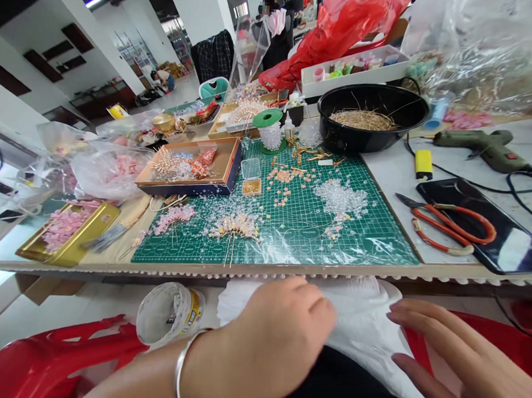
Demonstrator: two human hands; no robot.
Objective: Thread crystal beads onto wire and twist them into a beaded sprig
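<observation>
White cloth (358, 313) was spread over the lap (326, 389), seemingly as protection; the left hand (280, 326) was curled on it, any grip indeterminable, the right hand (458, 361) held open against its edge.

Soft white sheet (358, 313), maybe cloth, lies bunched up over person's dark pants (326, 389), w/ lots of soft folds. L hand (281, 320) sits on top, palm down, w/ silver bangle (182, 368) on wrist. R hand (463, 361) is just beside it, fingers (425, 323) touching sheet's edge.
</observation>
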